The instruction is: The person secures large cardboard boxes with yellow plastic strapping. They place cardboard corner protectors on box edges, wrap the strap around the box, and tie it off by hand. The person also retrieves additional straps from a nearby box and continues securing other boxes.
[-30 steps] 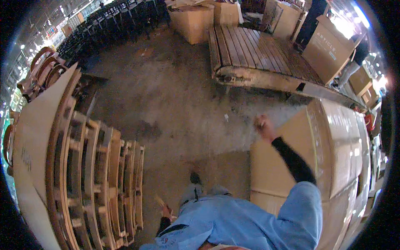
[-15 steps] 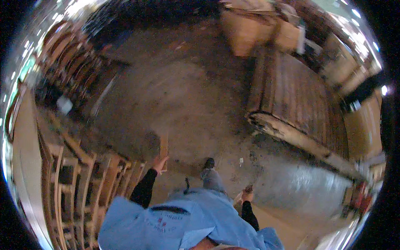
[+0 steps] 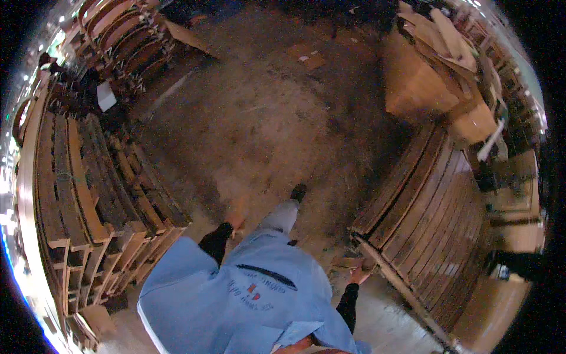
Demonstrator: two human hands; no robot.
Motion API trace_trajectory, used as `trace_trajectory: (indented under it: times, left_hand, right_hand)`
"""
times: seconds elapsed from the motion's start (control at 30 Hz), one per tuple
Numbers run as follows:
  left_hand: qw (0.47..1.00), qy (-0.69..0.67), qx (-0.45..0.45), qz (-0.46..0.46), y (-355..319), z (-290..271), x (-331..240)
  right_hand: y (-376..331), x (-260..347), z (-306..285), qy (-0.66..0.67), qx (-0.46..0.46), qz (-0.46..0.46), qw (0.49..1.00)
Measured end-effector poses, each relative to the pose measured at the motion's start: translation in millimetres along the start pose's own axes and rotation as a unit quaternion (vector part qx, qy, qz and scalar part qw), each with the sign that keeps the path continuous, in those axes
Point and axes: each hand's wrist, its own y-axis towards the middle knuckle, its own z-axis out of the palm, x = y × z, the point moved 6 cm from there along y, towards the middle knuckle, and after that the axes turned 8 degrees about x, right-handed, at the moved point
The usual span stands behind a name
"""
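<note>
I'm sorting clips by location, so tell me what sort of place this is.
Probably a furniture workshop or warehouse. Rows of bare wooden frames are stacked on the left, a slatted wooden platform stands on the right, and cardboard boxes sit on a dusty concrete floor. Both hands hang empty.

dusty concrete floor (image 3: pixel 265 118), stacked wooden frames (image 3: pixel 88 194) on its left, a slatted wooden pallet (image 3: pixel 430 218) right, cardboard boxes (image 3: pixel 424 82) behind.

Ahead to your right: tan cardboard boxes (image 3: pixel 433 88), stacked, flaps open. Ahead on the floor: flat brown cardboard sheet (image 3: pixel 309 59).
</note>
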Motion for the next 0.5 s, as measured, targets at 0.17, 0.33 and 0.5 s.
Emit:
trace_trajectory:
  times: [0.17,0.33,0.5]
  left_hand:
    - [1.000,-0.022,0.017,0.008,171.3,-59.4,-160.1]
    - [0.965,-0.221,0.133,-0.050,284.3,-115.7,-352.1]
    - [0.954,-0.261,0.150,0.012,372.3,-125.9,-483.2]
  right_hand:
    - [77.6,46.0,8.4,-0.206,0.069,0.032,0.976]
    - [135.1,125.8,13.1,-0.227,0.047,-0.070,0.970]
    - [268.9,194.8,-12.6,0.287,-0.129,0.121,0.942]
